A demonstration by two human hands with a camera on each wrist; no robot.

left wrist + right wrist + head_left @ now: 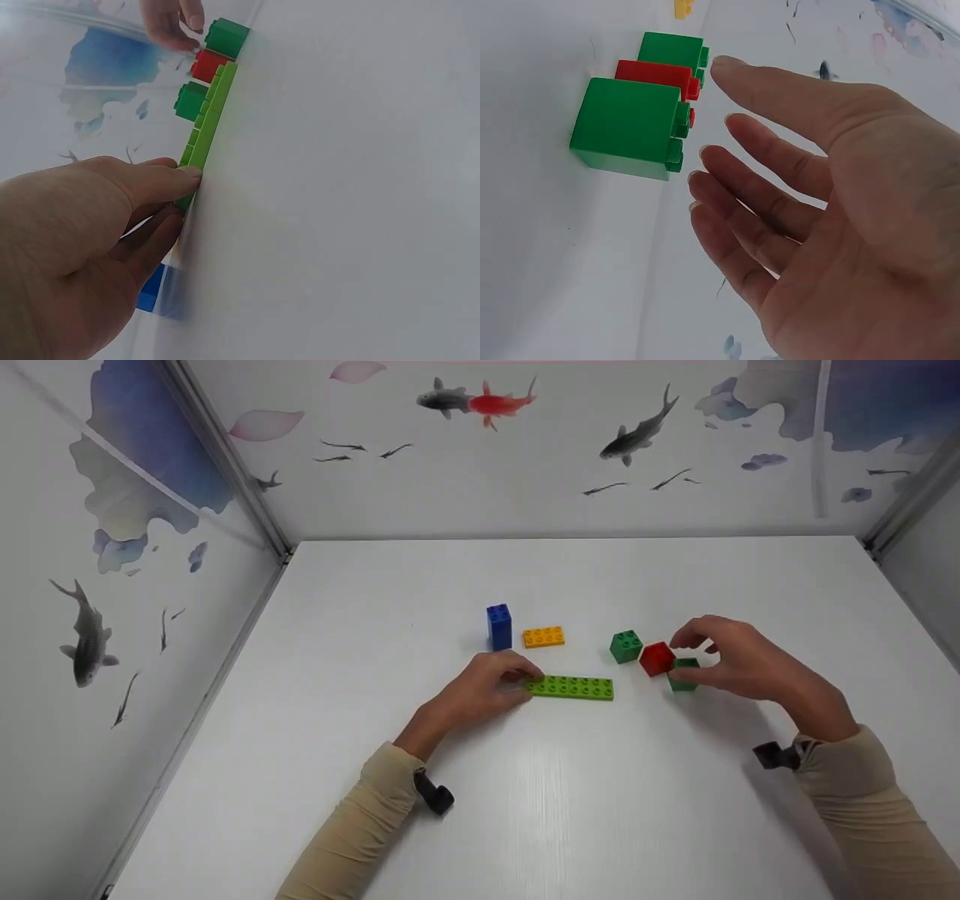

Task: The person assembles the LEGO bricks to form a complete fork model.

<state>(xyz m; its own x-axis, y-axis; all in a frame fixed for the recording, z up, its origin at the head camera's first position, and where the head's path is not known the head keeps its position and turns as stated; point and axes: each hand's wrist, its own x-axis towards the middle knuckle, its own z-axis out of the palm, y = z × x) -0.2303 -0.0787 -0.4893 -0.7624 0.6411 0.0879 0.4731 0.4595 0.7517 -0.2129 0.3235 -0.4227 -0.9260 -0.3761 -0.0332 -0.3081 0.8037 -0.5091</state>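
My left hand (489,688) pinches the left end of a long lime-green toy brick plate (574,688) between thumb and fingers; in the left wrist view the thumb lies on the plate's side. My right hand (731,660) hovers beside a green brick (630,124), its fingers spread and apart from the studs in the right wrist view. Just beyond that brick are a red brick (657,659) and another green brick (625,646), set in a loose slanting row.
A tall blue brick (499,628) stands upright behind the left hand, with a flat yellow-orange plate (544,637) to its right. The white table (570,825) meets a printed panel (555,495) at the back and another panel (217,675) on the left.
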